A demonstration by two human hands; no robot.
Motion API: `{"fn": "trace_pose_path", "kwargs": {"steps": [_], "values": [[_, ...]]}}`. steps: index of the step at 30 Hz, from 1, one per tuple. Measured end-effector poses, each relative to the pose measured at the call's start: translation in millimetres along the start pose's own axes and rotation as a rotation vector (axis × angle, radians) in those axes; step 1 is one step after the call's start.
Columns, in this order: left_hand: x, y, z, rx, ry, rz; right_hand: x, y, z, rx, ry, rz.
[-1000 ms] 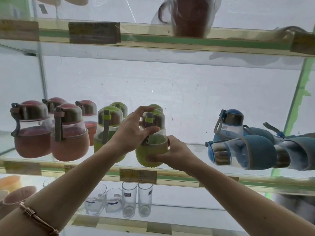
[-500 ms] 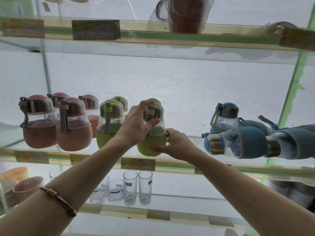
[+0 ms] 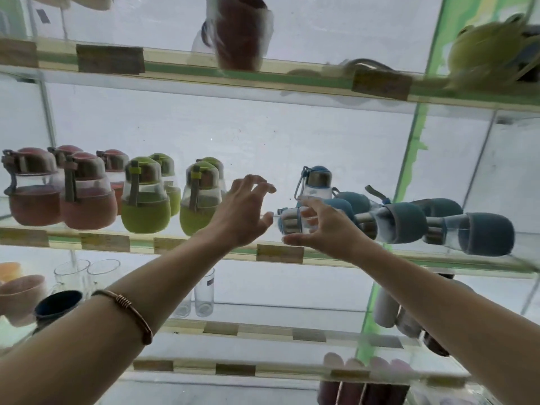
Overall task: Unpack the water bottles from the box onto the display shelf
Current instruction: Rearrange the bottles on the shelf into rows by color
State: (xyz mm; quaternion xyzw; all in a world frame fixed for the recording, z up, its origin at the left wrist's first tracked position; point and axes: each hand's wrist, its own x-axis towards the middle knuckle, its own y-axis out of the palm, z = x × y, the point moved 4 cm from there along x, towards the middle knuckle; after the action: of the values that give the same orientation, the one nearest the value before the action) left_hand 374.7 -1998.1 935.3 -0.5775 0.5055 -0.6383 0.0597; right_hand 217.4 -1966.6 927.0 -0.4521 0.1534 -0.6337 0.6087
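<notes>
Head view: right hand [image 3: 327, 232] fingers curl around a lying blue bottle [image 3: 295, 223] on the glass shelf [image 3: 204, 248]; left hand [image 3: 242, 211] hovers beside it, fingers spread.

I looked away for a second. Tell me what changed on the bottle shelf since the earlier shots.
Both hands let go of the front green bottle, which now stands alone. The left hand hangs open right of it. The right hand moved right to the nearest lying blue bottle, its fingers curling round it. The pink bottles and other green bottles stayed put.
</notes>
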Motion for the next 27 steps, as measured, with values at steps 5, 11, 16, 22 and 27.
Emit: {"fn": "trace_pose_path", "kwargs": {"steps": [5,11,16,22,27], "values": [[2,13,-36,-0.047,-0.023,0.078,-16,-30,-15,-0.066,-0.054,-0.025],[6,35,-33,-0.121,-0.105,0.195,-16,-43,-33,-0.233,-0.070,0.007],[22,51,-24,-0.260,-0.188,0.223,1,-42,-52,-0.319,-0.008,-0.006],[39,77,1,-0.299,-0.238,0.358,30,-44,-69,-0.396,0.069,0.033],[39,106,15,-0.397,-0.237,0.401,43,-40,-85,-0.470,0.093,0.082]]}}
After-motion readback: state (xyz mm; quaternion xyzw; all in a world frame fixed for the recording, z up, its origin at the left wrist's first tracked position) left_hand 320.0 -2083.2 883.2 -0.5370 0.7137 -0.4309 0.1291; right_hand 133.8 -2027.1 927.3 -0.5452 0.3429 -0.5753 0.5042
